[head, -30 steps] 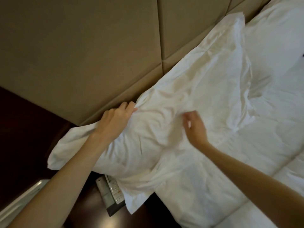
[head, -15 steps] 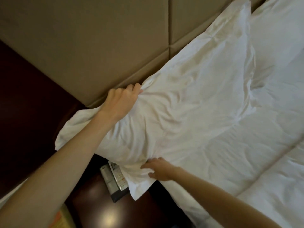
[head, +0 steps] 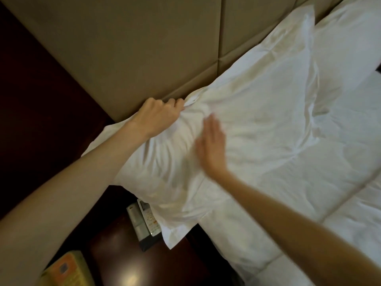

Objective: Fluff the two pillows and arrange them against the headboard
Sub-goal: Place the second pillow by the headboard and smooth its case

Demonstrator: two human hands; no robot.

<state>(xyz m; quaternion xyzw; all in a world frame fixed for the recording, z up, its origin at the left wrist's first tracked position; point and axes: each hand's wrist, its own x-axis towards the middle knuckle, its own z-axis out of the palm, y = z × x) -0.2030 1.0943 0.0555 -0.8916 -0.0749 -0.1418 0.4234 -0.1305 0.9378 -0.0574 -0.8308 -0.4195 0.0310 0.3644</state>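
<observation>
A white pillow (head: 247, 112) is gripped by the left hand (head: 156, 116) — the right hand (head: 212, 145), blurred, is spread flat upon it — against the headboard (head: 144, 48).

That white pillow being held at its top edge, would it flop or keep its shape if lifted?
Probably floppy: the pillow bunches into creases where the left hand grips it. Likely light, since one hand gathers it. Its loose flap hangs limp over the bedside table.

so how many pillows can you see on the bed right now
2. The near pillow lies along the headboard, gripped at its top edge by the left hand, with the right hand flat over it. The second pillow is at the upper right, partly cut off by the frame.
</observation>
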